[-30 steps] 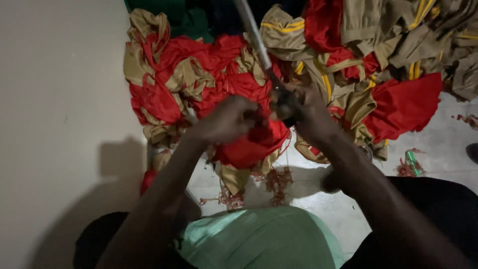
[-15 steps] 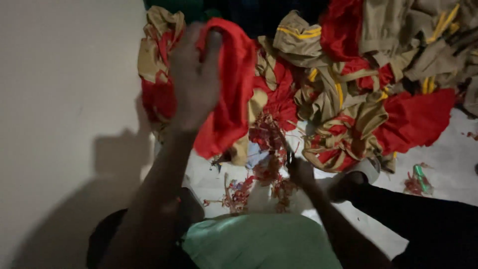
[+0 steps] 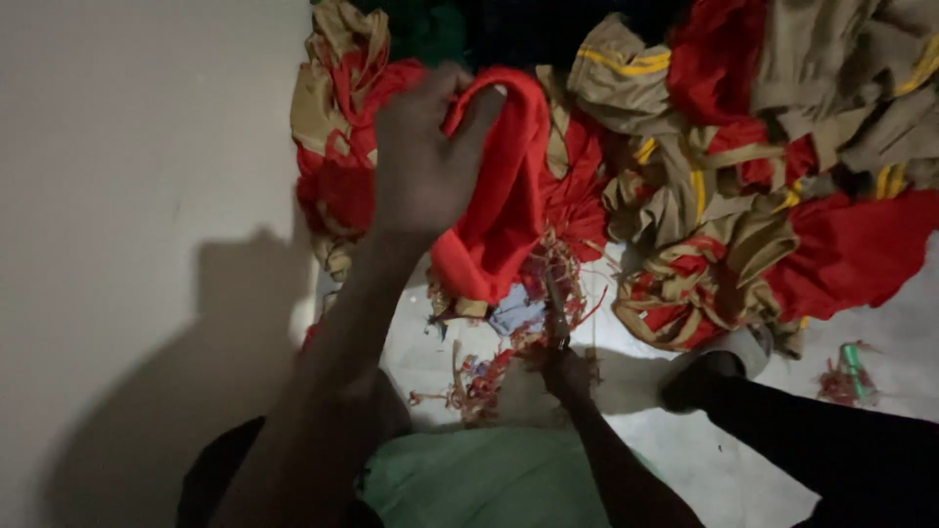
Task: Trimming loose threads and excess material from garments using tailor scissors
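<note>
Red fabric: a red cloth piece (image 3: 494, 186) hangs from the left hand (image 3: 421, 161), raised above the floor and draped down past the wrist.
Left hand: closed, fingers clamped on the upper edge of the red cloth piece; the forearm rises from the lower left.
Right hand: the right hand (image 3: 565, 374) sits low, just below the hanging cloth, closed around a thin dark tool (image 3: 556, 318) that points up; what kind of tool it is cannot be told.
Scrap: a thread and trimming litter (image 3: 479, 381) lies on the floor just left of the right hand.
Stock: a heap of red and khaki garments (image 3: 724, 186) with yellow stripes lies beyond and to the right of both hands.
Floor: pale floor (image 3: 880, 323), with a small green object (image 3: 856, 367) well to the right of the right hand.
Wall: a plain wall (image 3: 147, 196) stands left of the left hand.
Step in hand: judged as lifting one piece clear of the heap for trimming.
Next move: it would call for steady tension from the left hand and the tool tip brought to the cloth's lower edge, clear of the fingers.
</note>
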